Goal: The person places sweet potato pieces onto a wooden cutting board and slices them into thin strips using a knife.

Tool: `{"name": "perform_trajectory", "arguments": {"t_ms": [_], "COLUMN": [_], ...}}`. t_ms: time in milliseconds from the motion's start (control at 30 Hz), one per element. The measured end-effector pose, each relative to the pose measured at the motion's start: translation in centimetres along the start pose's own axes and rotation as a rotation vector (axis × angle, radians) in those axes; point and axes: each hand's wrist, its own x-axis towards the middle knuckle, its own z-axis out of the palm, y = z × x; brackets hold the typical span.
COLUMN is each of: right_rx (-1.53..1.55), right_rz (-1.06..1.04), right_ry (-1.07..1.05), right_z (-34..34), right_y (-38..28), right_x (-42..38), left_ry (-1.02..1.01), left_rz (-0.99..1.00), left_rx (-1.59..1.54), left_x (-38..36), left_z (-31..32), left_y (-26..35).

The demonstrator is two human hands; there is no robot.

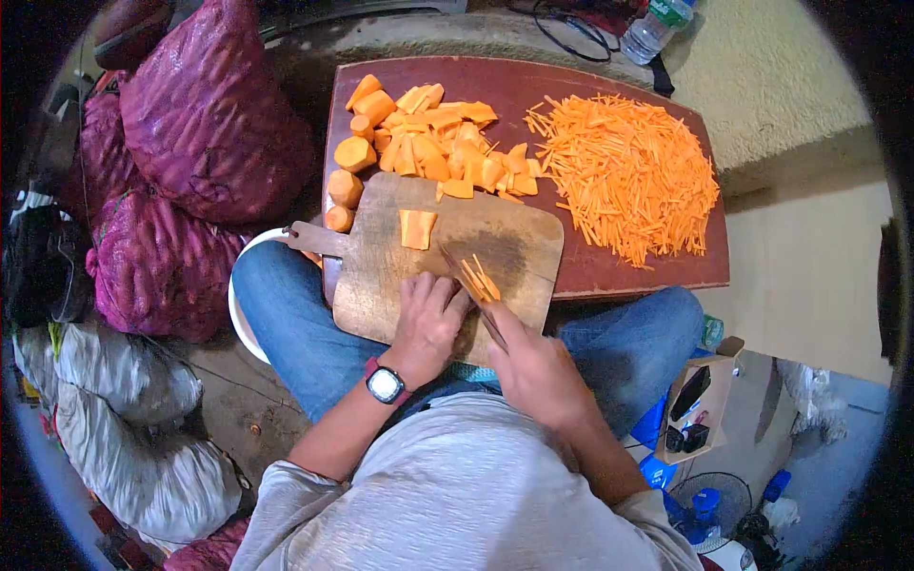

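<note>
A wooden cutting board (381, 276) with a handle at its left lies at the near edge of the red table. My left hand (428, 319), with a watch on its wrist, presses curled fingers onto the board; what lies under them is hidden. My right hand (538, 366) grips a knife (457, 266), its blade close beside the left fingers. A few cut carrot sticks (483, 281) rest against the blade's right side. One flat carrot piece (417, 229) lies on the upper part of the board.
Behind the board are carrot chunks (428, 143); a large heap of carrot sticks (633, 176) covers the right of the red table (514, 81). Purple net sacks (205, 114) stand at left, white sacks (152, 457) below them. A plastic bottle (652, 33) is at the back right.
</note>
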Motion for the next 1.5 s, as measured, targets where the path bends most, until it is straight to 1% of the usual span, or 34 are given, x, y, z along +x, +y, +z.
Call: {"name": "perform_trajectory", "arguments": {"t_ms": [33,67,167,267,333,467,533,567,633,733,767,833,967,1033,1067,1133,1167,1233,1267,1367,1433,1500], "right_rx": [-0.012,-0.008,0.012,0.015,0.007,-0.013,-0.013,-0.016,0.031,-0.049,-0.045,0.059,0.032,0.008,0.011,-0.010,-0.014,0.028,0.023,0.042,0.062,0.059], "right_rz": [-0.044,-0.046,-0.044,0.028,-0.089,-0.084,0.103,0.108,-0.049,-0.062,-0.066,-0.061,0.001,-0.138,-0.139,-0.071,-0.076,0.005,0.007,0.064,-0.049,-0.028], "right_ry": [0.026,0.034,0.015,-0.018,0.058,0.040,-0.079,-0.092,0.023,0.008,0.014,0.002,-0.032,0.085,0.089,-0.044,-0.042,-0.088,-0.100,-0.031,0.026,0.016], "right_z": [0.1,0.0,-0.5,-0.1,0.6,-0.7,-1.5,-1.1,0.3,0.5,0.3,-0.4,-0.2,0.8,0.4,-0.8,-1.1,-1.3,-1.2,-0.6,-0.3,-0.9], "right_y": [0.1,0.1,-0.1,-0.1,0.3,-0.6,-1.1,-0.8,0.2,-0.2,-0.2,-0.1,-0.4,0.4,0.1,-0.8,-0.9,-0.6,-0.7,-1.0,-0.7,-1.0], "right_x": [0.5,-0.2,-2.4,-2.6,-0.2,-1.0,-3.3,-3.1,-2.1,-0.1,-0.6,-2.4,-2.8,-0.4,-0.3,-0.3,-0.8,-2.6,-2.4,-0.9,0.3,-1.1], "left_ry": [0.030,0.028,-0.021,-0.049,-0.029,-0.005,-0.007,-0.009,0.002,0.015,0.015,0.039,0.002,0.025,0.024,0.017,0.023,0.012,0.013,0.005,0.033,0.041], "left_rz": [0.011,0.019,0.016,0.029,0.021,0.011,-0.018,-0.030,-0.033,-0.039,-0.034,-0.043,-0.060,-0.045,-0.041,-0.052,-0.050,-0.062,-0.074,-0.084,-0.070,-0.062], "left_rx": [0.001,0.005,0.057,0.036,0.039,-0.026,-0.084,-0.091,-0.041,-0.028,-0.022,-0.020,-0.066,-0.065,-0.062,-0.064,-0.061,-0.061,-0.065,-0.099,-0.042,-0.026], "left_x": [0.0,-0.1,-0.3,-0.6,-0.3,0.0,-0.3,-0.6,-0.3,-0.1,-0.2,-0.4,-0.7,-0.4,-0.5,-0.4,-0.2,-0.4,-0.6,-0.3,-0.4,-0.4], "left_z": [0.0,-0.1,0.0,0.1,0.1,-0.4,-0.2,-0.1,-0.3,-0.6,-0.6,0.0,0.0,-0.1,-0.2,-0.3,-0.2,0.1,0.2,-0.1,0.0,-0.2], "left_y": [0.0,0.0,-0.3,-0.3,-0.2,-0.4,-0.4,-0.3,-0.1,0.2,0.1,-0.2,-0.2,-0.1,0.0,0.0,-0.2,-0.2,-0.1,0.0,-0.1,-0.1]}}
